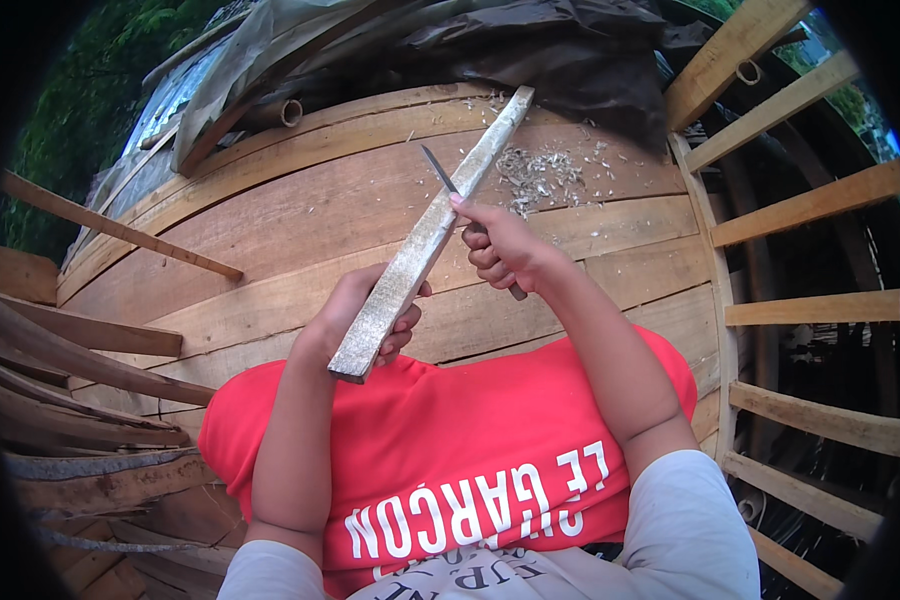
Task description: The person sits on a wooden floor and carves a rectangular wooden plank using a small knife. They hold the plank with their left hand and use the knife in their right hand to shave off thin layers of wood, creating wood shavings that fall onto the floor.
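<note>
A long, squared strip of pale, weathered wood [410,262] slants away from my lap toward the far edge of the plank floor. Around its near part my left hand [355,308] is closed, with the fingers curling up on the right side. My right hand [502,243] grips a knife [437,169] by its handle, whose end pokes out below the fist. The dark, narrow blade crosses the strip about two-thirds of the way up and points to the far left. My right thumb presses near the base of the blade, against the wood.
Pale wood shavings [542,178] lie scattered on the plank floor [310,235] beyond my right hand. Spaced wooden slats [810,308] line the right side. Dark plastic sheeting [570,60] drapes over the far edge. Loose boards [90,385] crowd the left. Red cloth [450,420] covers my lap.
</note>
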The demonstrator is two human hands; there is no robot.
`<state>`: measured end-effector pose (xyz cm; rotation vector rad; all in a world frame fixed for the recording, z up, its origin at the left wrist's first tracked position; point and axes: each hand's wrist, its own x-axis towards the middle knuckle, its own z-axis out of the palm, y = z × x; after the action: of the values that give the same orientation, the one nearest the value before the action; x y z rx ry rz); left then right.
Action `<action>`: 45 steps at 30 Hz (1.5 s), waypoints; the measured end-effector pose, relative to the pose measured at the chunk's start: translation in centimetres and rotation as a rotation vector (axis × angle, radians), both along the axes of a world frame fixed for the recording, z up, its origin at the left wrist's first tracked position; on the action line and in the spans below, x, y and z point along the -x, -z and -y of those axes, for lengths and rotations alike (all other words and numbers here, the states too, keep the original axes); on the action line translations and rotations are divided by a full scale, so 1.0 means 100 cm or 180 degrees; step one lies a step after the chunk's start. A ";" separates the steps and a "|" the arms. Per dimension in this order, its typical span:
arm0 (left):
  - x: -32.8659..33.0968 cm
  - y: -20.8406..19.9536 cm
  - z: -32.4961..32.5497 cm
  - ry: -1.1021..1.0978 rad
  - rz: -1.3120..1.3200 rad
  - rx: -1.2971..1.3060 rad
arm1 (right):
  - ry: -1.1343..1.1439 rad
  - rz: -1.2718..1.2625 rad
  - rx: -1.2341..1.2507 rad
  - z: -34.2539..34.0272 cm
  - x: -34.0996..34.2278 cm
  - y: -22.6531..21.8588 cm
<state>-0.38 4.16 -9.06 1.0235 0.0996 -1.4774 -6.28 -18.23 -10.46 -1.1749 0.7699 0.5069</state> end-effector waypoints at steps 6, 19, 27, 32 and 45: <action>0.002 -0.008 0.003 -0.0034 0.0072 -0.0075 | -0.0039 0.0037 -0.0883 0.021 0.001 0.005; 0.001 -0.011 0.002 -0.0063 0.0063 -0.0110 | 0.0863 0.0725 0.3693 0.103 0.005 0.019; -0.002 -0.014 0.001 -0.0009 0.0081 -0.0109 | 0.0292 0.1452 0.2575 0.081 0.009 0.023; -0.005 -0.009 -0.002 -0.0060 0.0059 -0.0107 | -0.0681 0.1120 0.2271 0.016 0.011 0.005; -0.032 0.018 -0.020 0.0272 0.1526 -0.0506 | 0.0355 0.0856 0.0239 -0.023 0.010 0.019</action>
<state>2.87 6.14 -10.88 1.5010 -0.1746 -1.2768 -7.31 -15.92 -12.40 -1.2324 0.6219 0.2226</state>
